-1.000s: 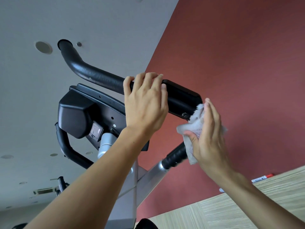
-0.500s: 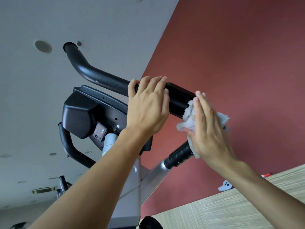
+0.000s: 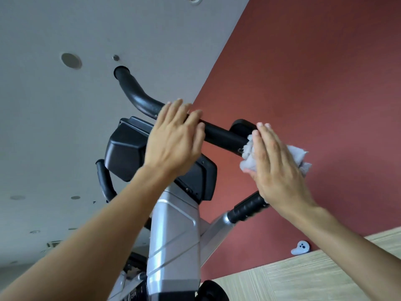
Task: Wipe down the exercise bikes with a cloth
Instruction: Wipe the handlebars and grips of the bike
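One exercise bike in close view here, a silver-grey and black exercise bike [image 3: 173, 231] seen from low down, plus what looks like part of another machine far back at the lower left, too small to be sure. One cloth, two hands.

The crumpled pale grey cloth [image 3: 298, 154] sits at the right end of the black padded handlebar [image 3: 223, 135], squeezed between the bar's end and the palm of the right hand [image 3: 275, 168]. That hand's fingers [image 3: 263, 135] are straight and flat, pressing the cloth on rather than wrapping it; the thumb tucks under the cloth's lower edge. The left hand [image 3: 173, 142] rests on top of the same bar further left, fingers loosely bent over it, not a tight grip.

Below the hands are the black console housing [image 3: 123, 148] and a lower black ribbed grip [image 3: 247, 206], partly hidden by the right wrist. A small light blue controller-like thing [image 3: 300, 248] lies on the striped wooden surface [image 3: 303, 279] against the red wall [image 3: 314, 72].
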`<state>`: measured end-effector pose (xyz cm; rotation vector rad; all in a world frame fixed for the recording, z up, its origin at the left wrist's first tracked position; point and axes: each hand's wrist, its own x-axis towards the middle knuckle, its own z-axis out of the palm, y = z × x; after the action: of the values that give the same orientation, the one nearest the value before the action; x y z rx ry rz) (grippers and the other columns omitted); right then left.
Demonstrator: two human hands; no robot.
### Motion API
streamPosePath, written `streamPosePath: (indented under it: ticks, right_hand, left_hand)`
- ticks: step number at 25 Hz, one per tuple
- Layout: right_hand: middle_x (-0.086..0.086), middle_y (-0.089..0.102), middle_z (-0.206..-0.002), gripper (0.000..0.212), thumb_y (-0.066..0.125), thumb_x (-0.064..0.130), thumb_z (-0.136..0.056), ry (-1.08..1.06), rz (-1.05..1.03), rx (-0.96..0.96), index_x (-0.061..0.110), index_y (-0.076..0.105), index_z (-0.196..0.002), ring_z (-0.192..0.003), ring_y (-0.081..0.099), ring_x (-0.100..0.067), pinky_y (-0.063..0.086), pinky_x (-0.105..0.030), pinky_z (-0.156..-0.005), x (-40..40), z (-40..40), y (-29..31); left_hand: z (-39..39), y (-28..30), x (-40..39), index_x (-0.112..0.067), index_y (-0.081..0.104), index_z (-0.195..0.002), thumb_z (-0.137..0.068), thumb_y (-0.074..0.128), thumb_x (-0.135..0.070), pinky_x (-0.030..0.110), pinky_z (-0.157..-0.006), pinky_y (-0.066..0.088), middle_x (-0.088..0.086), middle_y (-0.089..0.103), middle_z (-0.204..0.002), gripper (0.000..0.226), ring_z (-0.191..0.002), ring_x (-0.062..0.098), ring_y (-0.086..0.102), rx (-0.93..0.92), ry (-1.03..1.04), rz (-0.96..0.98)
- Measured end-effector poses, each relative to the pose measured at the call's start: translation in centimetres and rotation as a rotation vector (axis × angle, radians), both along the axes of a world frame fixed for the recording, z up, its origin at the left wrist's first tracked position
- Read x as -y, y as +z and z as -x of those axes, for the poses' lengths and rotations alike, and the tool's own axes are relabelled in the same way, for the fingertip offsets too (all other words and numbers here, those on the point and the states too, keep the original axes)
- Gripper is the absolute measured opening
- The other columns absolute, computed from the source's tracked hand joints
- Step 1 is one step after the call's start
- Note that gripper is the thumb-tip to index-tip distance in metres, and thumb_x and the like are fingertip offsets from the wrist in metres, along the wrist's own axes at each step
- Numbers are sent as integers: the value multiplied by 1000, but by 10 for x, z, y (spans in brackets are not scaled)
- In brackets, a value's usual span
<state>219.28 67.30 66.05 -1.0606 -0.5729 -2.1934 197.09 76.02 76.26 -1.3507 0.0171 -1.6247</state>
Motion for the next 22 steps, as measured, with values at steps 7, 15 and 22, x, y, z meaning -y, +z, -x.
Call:
streamPosePath:
  ticks: [7, 15, 22]
  right_hand:
    - [-26, 19, -163, 80, 65, 14, -93, 306, 115, -243, -10, 20, -154, -151, 25, -38, 27, -45, -122, 8, 15, -32]
    - [-9, 21, -159, 73, 57, 15, -101, 768, 209, -171, 5, 14, -159, -146, 24, -5, 20, -6, -112, 60, 69, 19]
    - [25, 49, -145, 67, 55, 43, -94, 1087, 463, -583, 28, 31, -155, -135, 44, 7, 33, -10, -109, 109, 80, 90]
  left_hand:
    - [28, 3, 23, -15, 45, -149, -106, 21, -51, 45, -126, 5, 8, 48, -147, 61, -148, 29, 27, -204, 201, 237]
    - [35, 35, 45, -11, 62, -74, -105, 26, -48, 34, -78, 32, 1, 45, -61, 61, -69, 28, 44, -152, 184, 324]
    - [33, 38, 58, -11, 54, -58, -86, 53, -36, 42, -76, 43, 7, 57, -59, 37, -61, 28, 47, -283, 17, 464]
